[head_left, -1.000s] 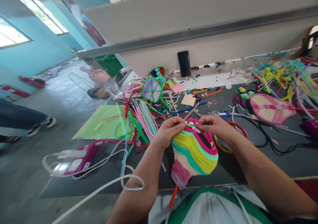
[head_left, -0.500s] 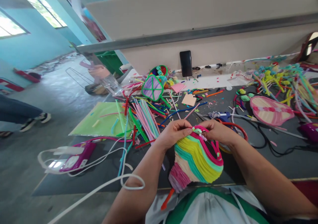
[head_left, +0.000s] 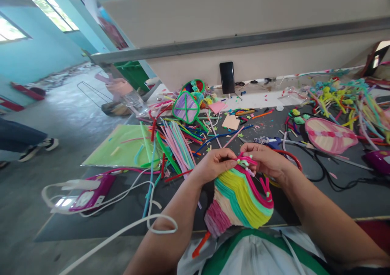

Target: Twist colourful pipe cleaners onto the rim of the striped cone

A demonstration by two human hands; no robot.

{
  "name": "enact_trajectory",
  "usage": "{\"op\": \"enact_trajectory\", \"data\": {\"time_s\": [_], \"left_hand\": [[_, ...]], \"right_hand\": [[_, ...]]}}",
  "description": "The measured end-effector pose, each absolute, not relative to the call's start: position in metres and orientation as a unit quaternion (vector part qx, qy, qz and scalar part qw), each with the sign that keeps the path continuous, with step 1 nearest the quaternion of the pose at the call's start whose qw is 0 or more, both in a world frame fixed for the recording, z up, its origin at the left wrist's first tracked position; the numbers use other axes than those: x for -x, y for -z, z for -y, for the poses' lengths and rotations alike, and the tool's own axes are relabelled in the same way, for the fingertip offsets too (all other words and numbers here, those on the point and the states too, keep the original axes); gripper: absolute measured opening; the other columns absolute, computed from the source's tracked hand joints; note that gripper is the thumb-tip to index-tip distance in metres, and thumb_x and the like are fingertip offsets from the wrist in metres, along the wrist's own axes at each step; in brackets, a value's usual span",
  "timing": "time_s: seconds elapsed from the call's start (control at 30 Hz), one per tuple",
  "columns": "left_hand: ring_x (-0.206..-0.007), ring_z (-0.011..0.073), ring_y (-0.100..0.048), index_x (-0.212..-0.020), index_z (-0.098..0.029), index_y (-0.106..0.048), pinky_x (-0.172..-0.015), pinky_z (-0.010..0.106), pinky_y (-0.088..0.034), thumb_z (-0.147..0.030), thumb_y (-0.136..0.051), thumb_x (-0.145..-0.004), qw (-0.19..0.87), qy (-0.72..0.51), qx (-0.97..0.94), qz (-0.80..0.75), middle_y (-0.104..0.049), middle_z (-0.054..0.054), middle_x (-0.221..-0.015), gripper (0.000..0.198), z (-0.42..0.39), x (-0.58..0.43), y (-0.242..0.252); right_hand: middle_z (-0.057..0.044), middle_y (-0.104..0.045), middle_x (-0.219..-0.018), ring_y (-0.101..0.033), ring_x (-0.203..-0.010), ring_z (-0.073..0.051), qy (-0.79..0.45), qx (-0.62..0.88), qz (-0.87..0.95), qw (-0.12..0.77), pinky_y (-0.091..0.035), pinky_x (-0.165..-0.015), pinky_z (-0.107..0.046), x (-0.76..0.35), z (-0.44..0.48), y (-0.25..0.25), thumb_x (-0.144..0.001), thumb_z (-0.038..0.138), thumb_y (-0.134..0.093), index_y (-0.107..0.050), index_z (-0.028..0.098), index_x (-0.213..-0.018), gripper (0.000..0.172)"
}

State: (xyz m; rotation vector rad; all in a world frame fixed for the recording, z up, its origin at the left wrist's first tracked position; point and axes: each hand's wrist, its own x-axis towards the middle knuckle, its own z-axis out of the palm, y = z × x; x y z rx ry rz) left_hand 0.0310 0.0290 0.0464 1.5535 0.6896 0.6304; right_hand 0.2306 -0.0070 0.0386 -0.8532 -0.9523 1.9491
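Yellow-banded piece (head_left: 243, 198): in both hands by the bench's (head_left: 350, 202) near edge, orange end (head_left: 200, 245) pointing between seven and eight.
Left hand (head_left: 215, 167): at eleven, pinching its pink top edge.
Right hand (head_left: 265, 161): at one, fingertips narrow on that edge.
Pipe cleaners (head_left: 179, 143): bundled toward ten.
Phone (head_left: 227, 78): upright at twelve.
Pink oval (head_left: 330, 135): I see it lying at two.

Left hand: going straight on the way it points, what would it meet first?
Past the craft it holds, the left hand would probably meet the right hand first; depth is unclear.
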Motion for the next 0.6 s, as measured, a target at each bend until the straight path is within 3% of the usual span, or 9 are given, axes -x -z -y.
{"op": "enact_trajectory", "data": {"time_s": [0.33, 0.5, 0.6], "left_hand": [[-0.067, 0.0118, -0.050, -0.079, -0.013, -0.065, -0.062, 0.022, -0.038, -0.036, -0.065, -0.077, 0.566, -0.290, -0.710, -0.302, -0.057, 0.002, -0.072, 0.023, -0.029, -0.030, -0.044], [-0.068, 0.0119, -0.051, -0.081, -0.014, -0.065, -0.063, 0.022, -0.039, -0.034, -0.063, -0.080, 0.544, -0.292, -0.728, -0.297, -0.058, 0.002, -0.074, 0.020, -0.030, -0.029, -0.047], [-0.069, 0.0118, -0.051, -0.081, -0.014, -0.066, -0.063, 0.021, -0.039, -0.032, -0.061, -0.081, 0.528, -0.296, -0.739, -0.296, -0.058, 0.002, -0.074, 0.019, -0.031, -0.029, -0.048]], "right_hand": [[0.006, -0.055, -0.052, -0.044, -0.039, -0.005, -0.842, 0.279, 0.267, 0.376, -0.037, -0.040, -0.015, -0.226, -0.002, -0.011, -0.059, 0.010, -0.069, -0.059, 0.015, -0.079, 0.023], [0.004, -0.058, -0.056, -0.050, -0.047, -0.008, -0.848, 0.310, 0.223, 0.367, -0.042, -0.050, -0.020, -0.218, 0.003, -0.014, -0.058, 0.015, -0.071, -0.061, 0.015, -0.073, 0.019], [0.002, -0.063, -0.060, -0.054, -0.050, -0.009, -0.844, 0.315, 0.226, 0.372, -0.045, -0.056, -0.023, -0.217, 0.004, -0.015, -0.051, 0.011, -0.071, -0.064, 0.015, -0.076, 0.027]]}}
